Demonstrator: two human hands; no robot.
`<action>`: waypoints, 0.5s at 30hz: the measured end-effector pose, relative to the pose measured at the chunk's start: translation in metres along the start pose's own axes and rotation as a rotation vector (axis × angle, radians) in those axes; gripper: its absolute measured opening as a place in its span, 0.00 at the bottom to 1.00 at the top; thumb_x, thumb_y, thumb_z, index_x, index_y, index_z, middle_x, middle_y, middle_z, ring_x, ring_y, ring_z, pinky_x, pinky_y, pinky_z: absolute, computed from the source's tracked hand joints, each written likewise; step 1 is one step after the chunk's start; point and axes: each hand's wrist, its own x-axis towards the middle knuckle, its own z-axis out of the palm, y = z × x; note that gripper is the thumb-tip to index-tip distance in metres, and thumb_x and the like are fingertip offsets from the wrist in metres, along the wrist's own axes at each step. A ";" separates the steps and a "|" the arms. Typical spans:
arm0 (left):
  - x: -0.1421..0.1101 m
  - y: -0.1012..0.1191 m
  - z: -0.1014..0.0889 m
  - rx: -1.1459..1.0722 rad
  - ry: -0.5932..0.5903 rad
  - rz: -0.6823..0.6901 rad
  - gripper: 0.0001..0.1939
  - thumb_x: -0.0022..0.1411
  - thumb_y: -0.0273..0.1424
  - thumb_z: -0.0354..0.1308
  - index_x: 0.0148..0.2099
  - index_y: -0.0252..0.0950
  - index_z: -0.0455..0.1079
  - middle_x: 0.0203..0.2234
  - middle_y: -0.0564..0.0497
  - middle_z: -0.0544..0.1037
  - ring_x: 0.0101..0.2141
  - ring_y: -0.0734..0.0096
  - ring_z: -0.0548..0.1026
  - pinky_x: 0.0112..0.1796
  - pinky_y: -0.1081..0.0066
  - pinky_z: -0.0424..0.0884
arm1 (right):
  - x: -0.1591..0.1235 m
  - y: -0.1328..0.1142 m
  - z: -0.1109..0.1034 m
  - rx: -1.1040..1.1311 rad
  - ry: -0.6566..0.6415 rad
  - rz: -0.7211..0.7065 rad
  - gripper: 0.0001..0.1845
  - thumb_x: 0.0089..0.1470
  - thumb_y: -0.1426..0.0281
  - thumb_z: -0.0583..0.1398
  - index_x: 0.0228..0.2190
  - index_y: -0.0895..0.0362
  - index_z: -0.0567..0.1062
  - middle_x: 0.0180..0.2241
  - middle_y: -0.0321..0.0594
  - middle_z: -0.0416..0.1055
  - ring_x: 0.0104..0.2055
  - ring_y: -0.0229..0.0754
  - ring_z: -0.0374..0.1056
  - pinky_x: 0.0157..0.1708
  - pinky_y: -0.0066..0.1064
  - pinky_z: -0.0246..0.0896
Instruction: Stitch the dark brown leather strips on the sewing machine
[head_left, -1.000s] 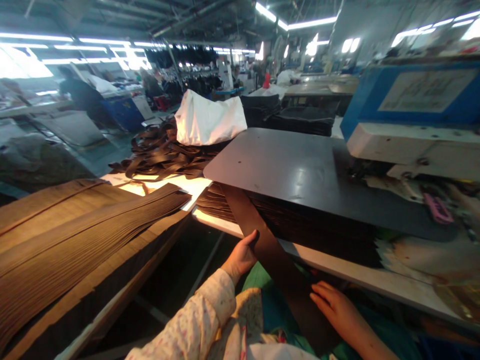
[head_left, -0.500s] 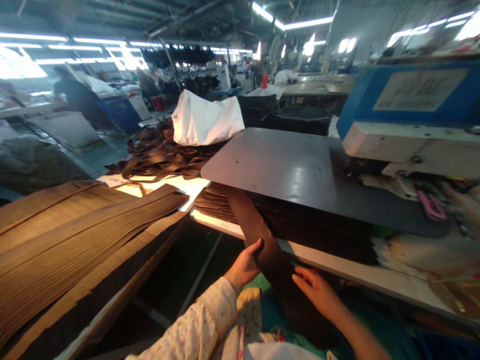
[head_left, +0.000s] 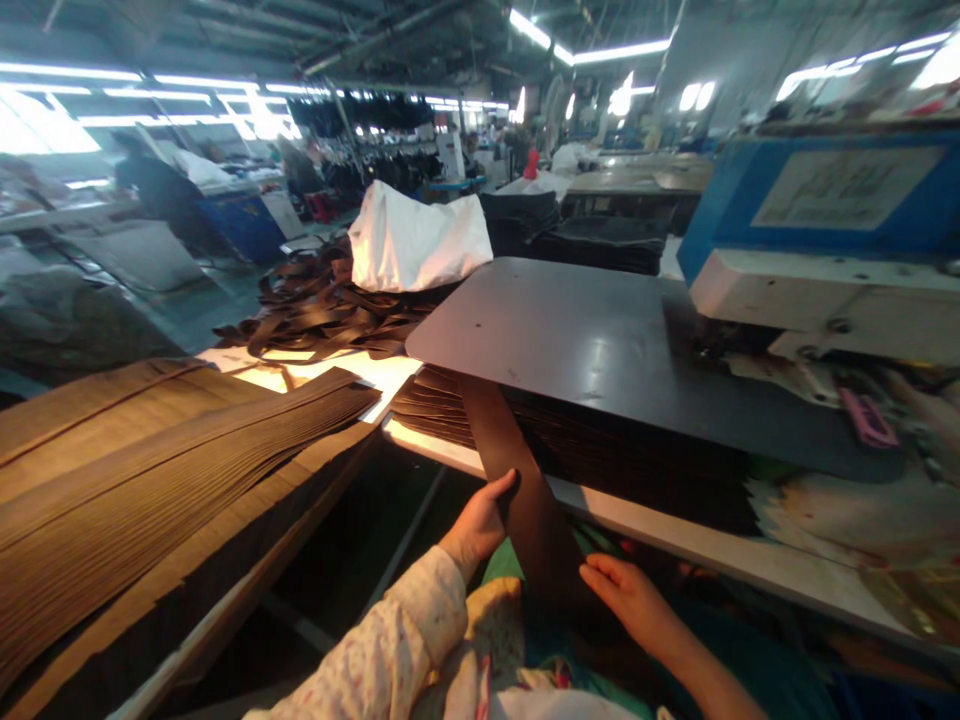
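A long dark brown strip of fabric (head_left: 529,500) runs from beneath the grey metal plate (head_left: 555,320) over the table's front edge and down toward my lap. My left hand (head_left: 480,520) grips its left edge, thumb on top and the fingers hidden underneath. Lower down, my right hand (head_left: 619,590) pinches the strip's right edge between thumb and fingers. Under the plate lies a stack of dark folded strips (head_left: 435,405). The lower end of the held strip fades into shadow.
A sewing machine with a blue housing (head_left: 832,190) stands at the right, a pink-handled tool (head_left: 868,418) near it. Stacked brown strips (head_left: 187,470) fill the left side. Behind are a heap of tangled straps (head_left: 322,300) and a white cloth (head_left: 420,240). People sit in the background.
My left hand has shifted slightly left and up with the strip. My right hand has moved a little down and left along its edge, and the strip hangs straighter.
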 end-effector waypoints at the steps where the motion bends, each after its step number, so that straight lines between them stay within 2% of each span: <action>1: 0.000 0.004 0.000 0.002 -0.001 0.013 0.16 0.57 0.29 0.53 0.45 0.24 0.67 0.30 0.42 0.77 0.34 0.61 0.75 0.44 0.66 0.66 | -0.003 0.002 -0.001 0.013 -0.045 0.012 0.20 0.49 0.54 0.52 0.26 0.58 0.72 0.24 0.36 0.70 0.30 0.40 0.65 0.29 0.28 0.59; 3: 0.001 0.012 0.001 0.013 -0.004 0.037 0.15 0.57 0.30 0.54 0.44 0.25 0.68 0.31 0.41 0.77 0.34 0.61 0.75 0.43 0.65 0.66 | -0.007 0.005 -0.003 0.015 -0.077 0.029 0.21 0.48 0.54 0.51 0.25 0.59 0.71 0.23 0.35 0.69 0.29 0.40 0.64 0.28 0.27 0.58; 9: 0.001 0.022 0.003 0.020 0.033 0.084 0.13 0.57 0.31 0.54 0.41 0.26 0.69 0.30 0.42 0.77 0.32 0.63 0.76 0.42 0.66 0.68 | -0.015 0.013 -0.005 -0.013 -0.043 0.076 0.21 0.46 0.52 0.53 0.24 0.57 0.73 0.25 0.36 0.70 0.32 0.42 0.65 0.33 0.29 0.59; 15: 0.002 0.023 0.005 0.010 0.089 0.119 0.12 0.58 0.29 0.53 0.41 0.25 0.69 0.28 0.43 0.77 0.33 0.62 0.76 0.43 0.66 0.68 | -0.014 0.017 -0.004 -0.037 -0.038 0.071 0.19 0.47 0.54 0.52 0.22 0.57 0.69 0.21 0.33 0.66 0.27 0.38 0.62 0.27 0.27 0.57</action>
